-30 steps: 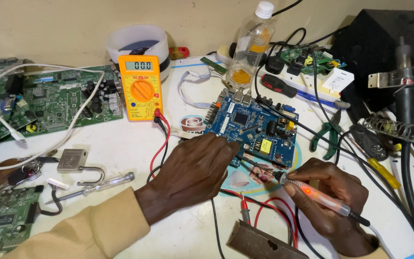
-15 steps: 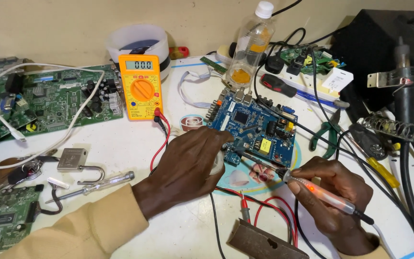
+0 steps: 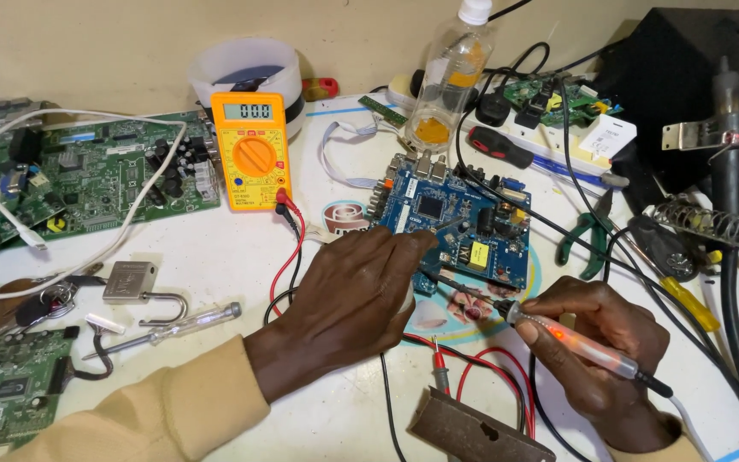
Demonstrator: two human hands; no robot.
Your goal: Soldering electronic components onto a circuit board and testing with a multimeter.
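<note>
Head view: I see the left hand pressed flat on the near-left corner of the blue board, fingers closed down on its edge, pinning it mid-table. It has crept farther onto the board than a second ago. Right hand pinches a lit tester pen, its tip now touching the board's near edge where before it hung just short, so probing looks under way. Yellow meter sits far left, red leads near, pliers right.

Electronics repair workshop: multimeter, circuit boards
</note>
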